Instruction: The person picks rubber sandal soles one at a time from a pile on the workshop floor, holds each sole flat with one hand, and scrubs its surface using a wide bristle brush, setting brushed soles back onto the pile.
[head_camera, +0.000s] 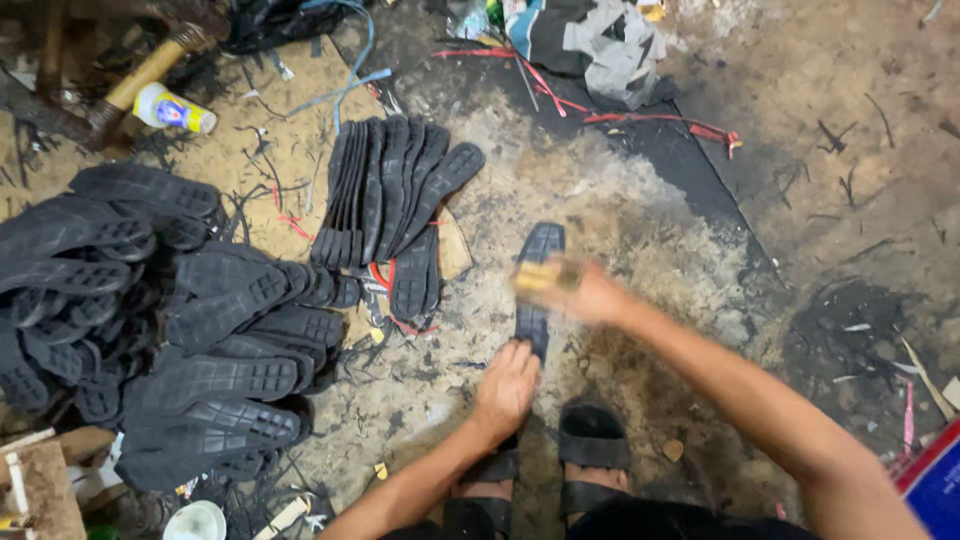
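A black rubber shoe sole (540, 250) lies lengthwise on the dirty floor in front of me. My left hand (507, 388) presses down on its near end, fingers curled over it. My right hand (585, 292) hovers over the middle of the sole, motion-blurred, gripping a small tan brush-like block (545, 277). My two feet in black sandals (592, 440) rest just below the sole.
A big heap of black soles (150, 320) fills the left. A fanned row of soles (385, 185) stands on edge at centre top. A white bottle (172, 108), red strips (660, 118), crumpled bags (590, 40) and a white cup (195, 522) lie around.
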